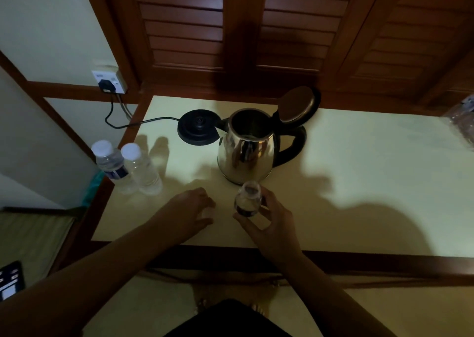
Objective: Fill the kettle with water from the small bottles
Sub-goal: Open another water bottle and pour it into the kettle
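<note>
Cream tabletop point(359, 183), right hand point(272, 224) gripping uncapped bottle point(248, 200) near front edge, left hand point(189, 208) relaxed

Single head-worn, wide-angle view, looking forward and steeply down from above the near edge of the bench point(359, 183). Bench fills mid-frame at close range; the kettle point(246, 147) sits just above centre. Shuttered wall lies at 12 o'clock, floor at 6 o'clock. Forearms enter from 6 o'clock.
</note>
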{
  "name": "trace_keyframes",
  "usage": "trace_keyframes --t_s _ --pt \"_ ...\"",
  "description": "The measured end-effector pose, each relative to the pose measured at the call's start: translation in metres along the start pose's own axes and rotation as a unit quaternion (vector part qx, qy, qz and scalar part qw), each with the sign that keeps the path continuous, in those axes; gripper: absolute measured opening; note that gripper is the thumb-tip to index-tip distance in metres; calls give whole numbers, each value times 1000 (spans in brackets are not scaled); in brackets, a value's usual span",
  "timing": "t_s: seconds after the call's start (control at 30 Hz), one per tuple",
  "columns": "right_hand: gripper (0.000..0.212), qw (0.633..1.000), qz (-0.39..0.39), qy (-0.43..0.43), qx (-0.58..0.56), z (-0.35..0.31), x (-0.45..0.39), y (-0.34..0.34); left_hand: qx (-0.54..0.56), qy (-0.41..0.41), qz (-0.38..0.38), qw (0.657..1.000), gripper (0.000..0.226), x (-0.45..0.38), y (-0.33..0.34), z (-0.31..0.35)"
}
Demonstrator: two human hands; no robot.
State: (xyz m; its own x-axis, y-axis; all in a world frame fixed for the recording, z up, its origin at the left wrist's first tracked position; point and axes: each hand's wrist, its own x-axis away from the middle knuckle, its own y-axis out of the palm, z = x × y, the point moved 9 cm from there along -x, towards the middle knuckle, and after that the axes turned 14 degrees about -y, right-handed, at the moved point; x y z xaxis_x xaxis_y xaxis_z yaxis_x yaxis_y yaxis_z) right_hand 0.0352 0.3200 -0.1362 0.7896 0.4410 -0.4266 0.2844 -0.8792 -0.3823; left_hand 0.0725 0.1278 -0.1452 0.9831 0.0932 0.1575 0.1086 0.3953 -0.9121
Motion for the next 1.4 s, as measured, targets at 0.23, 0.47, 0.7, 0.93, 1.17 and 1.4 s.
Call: trace_keyframes --t_s 0.23,0.47,0.7,0.93,1.17,1.4 --pt "66 1000 14 -2 -15 -1 2 0 295 23 121 948 27 10 -84 36" --pt "61 999 22 -14 -39 1 3 1 224 137 109 959 32 9 -106 97" --pt "61 999 16 -16 -38 -4 -1 0 121 145 75 979 27 5 -101 111" --pt "61 999 20 -14 -45 6 1 0 -23 129 -15 991 29 -6 -91 128" --pt "49 999 31 -16 -29 9 1 -1 -190 39 87 977 55 -10 -102 126" --pt "46 999 9 -21 -24 6 -3 -2 -283 84 48 954 42 -4 -94 146"
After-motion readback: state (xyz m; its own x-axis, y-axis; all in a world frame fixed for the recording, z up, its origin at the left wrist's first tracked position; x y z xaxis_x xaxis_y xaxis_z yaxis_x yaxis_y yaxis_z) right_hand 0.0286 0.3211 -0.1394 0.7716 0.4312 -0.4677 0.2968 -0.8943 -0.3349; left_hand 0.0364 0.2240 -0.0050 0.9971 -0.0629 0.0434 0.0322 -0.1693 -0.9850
